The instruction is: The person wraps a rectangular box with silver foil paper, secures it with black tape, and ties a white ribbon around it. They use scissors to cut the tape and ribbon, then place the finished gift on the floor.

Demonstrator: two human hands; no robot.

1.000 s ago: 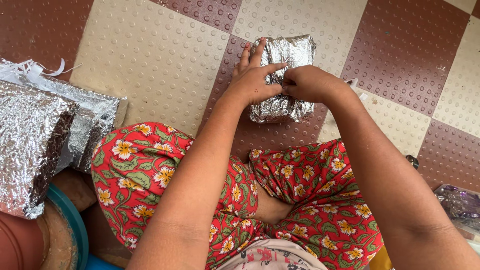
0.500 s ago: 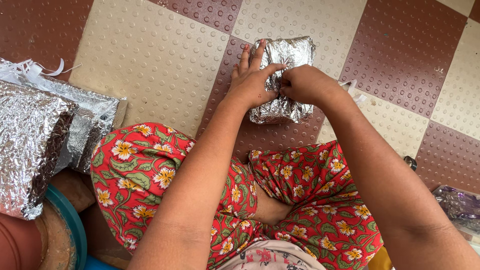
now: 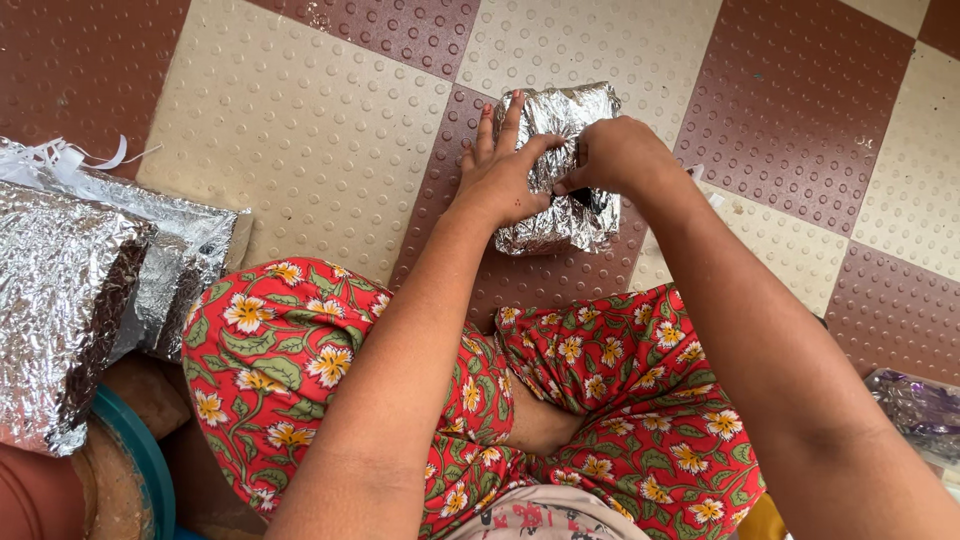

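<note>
A foil-wrapped packet lies on the studded floor tiles in front of my crossed legs. My left hand presses flat on its left side, fingers stretched toward the far end and thumb across the top. My right hand pinches the foil near the packet's middle, with a dark gap showing under its thumb. My legs in red flowered cloth sit just below the packet.
Two more foil-wrapped packets are stacked at the left, over a round brown and teal object. A shiny purple wrapper lies at the right edge. Cream and maroon tiles surround the packet.
My right hand has shifted slightly up on the packet and lifted the foil, opening a dark gap. My left hand stays pressed on the packet.
</note>
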